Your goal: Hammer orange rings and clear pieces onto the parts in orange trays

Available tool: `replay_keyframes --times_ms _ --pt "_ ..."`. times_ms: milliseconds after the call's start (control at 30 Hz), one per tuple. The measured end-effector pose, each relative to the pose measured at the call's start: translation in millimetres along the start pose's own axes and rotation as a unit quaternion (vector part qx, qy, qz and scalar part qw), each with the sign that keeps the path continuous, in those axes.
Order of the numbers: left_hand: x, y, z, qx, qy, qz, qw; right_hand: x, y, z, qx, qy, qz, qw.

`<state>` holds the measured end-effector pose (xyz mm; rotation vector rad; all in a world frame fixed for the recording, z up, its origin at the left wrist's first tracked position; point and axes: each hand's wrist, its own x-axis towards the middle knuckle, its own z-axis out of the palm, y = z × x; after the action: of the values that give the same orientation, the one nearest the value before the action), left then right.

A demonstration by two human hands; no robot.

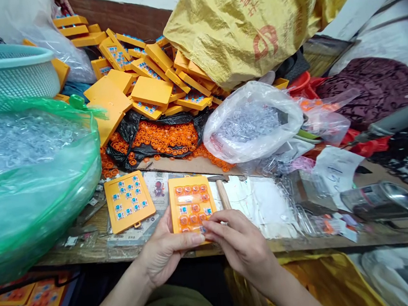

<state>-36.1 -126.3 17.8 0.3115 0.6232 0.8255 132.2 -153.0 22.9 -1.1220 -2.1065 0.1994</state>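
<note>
My left hand (165, 244) grips a yellow-orange square panel (173, 208) by its lower left side, thumb across the lower edge. Rows of translucent orange caps (191, 189) sit on the panel, and a few blue switches (207, 211) show bare. My right hand (238, 240) is closed in a pinch at the panel's lower right, fingertips over the caps; what they hold, if anything, is hidden. A second yellow panel (110, 206) with bare blue switches lies on the bench to the left.
Loose orange caps fill a black bag (201, 120) behind the panel. Clear parts fill a white bag (221, 146) and a green bag (52, 209). Yellow panels (151, 90) are heaped at the back. A wooden-handled hammer (223, 194) lies right of the held panel.
</note>
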Motion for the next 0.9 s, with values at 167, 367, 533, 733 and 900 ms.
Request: replay_keyframes --times_ms 167,367,533,733,900 --pt "-5.1 -1.8 2.4 0.032 0.039 0.045 0.998 3.4 -1.0 1.1 0.017 0.028 0.010 0.999" --pt "1.5 -7.0 5.1 0.060 0.100 0.092 0.989 11.3 0.3 1.0 -0.002 0.049 0.026 0.998" --pt "8.9 -9.3 1.9 0.065 0.127 0.126 0.982 11.0 6.3 10.3 0.058 0.040 0.057 0.996" --pt "6.2 -2.6 -0.1 0.052 0.148 0.098 0.983 62.9 71.5 -13.7 -0.036 0.028 0.237 0.970" --pt "4.5 2.3 0.8 0.041 0.158 0.100 0.981 129.9 167.3 -33.1 -0.177 0.031 0.320 0.930"
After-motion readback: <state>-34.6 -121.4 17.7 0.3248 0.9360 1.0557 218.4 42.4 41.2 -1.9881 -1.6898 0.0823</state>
